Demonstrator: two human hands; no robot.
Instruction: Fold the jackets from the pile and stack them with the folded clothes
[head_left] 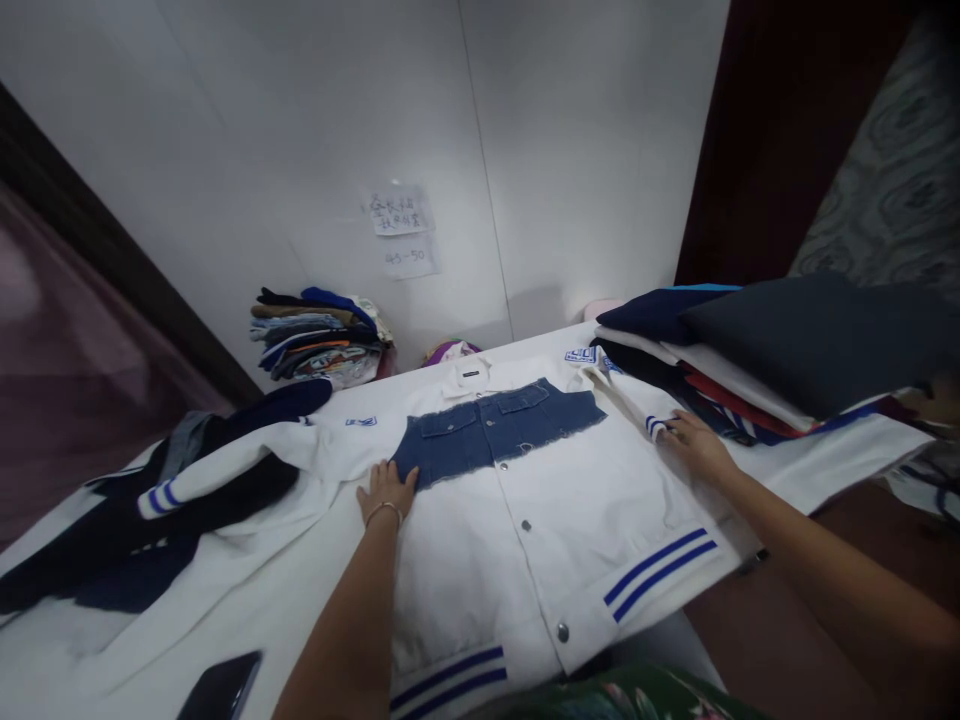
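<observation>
A white button-front jacket lies face up, its collar away from me. Blue stripes mark its hem and cuffs, and a frayed denim panel crosses the chest. My left hand rests flat on the jacket beside the panel's left edge, fingers spread. On the right, my right hand has its fingers closed at the striped sleeve cuff; the fingertips are partly hidden. The other sleeve stretches out to the left over dark clothes.
A folded clothes stack stands at the back left. A bigger garment pile sits at the right. Dark garments lie on the left, with a phone at the near edge. Handwritten paper notes hang on the wall.
</observation>
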